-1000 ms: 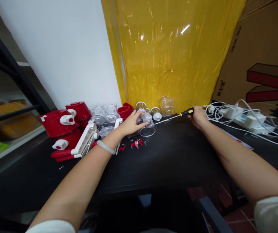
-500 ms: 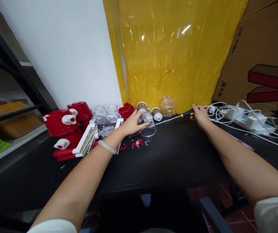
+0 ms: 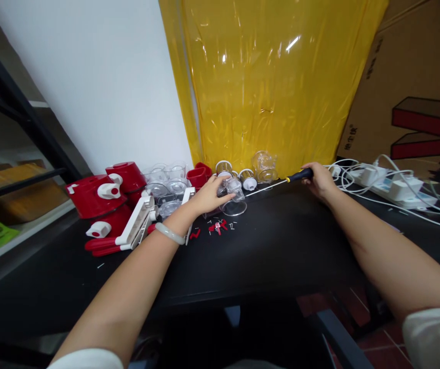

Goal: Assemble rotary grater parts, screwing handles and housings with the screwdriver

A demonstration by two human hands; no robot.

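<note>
My left hand (image 3: 210, 196) grips a clear plastic part (image 3: 236, 188) with a round rim that rests against the black table. My right hand (image 3: 318, 180) is closed around the dark handle of a long screwdriver (image 3: 297, 176) with a yellow collar. Its thin shaft points left, and the tip reaches the clear part. Just in front of my left hand lie small red plastic pieces (image 3: 218, 226) and several screws. Behind the clear part lie grater drums (image 3: 248, 180) with white ends. Another clear part (image 3: 265, 168) stands beside them against the yellow sheet.
Red housings with white knobs (image 3: 97, 195), white arms with red handles (image 3: 137, 223), clear cups (image 3: 166, 177) and red pushers (image 3: 200, 175) crowd the left. White cables and a power strip (image 3: 397, 189) lie at the right. A cardboard box (image 3: 416, 77) stands behind.
My right hand has shifted its grip on the screwdriver handle, and the handle sits slightly higher and farther right. My left hand stays on the clear part.
</note>
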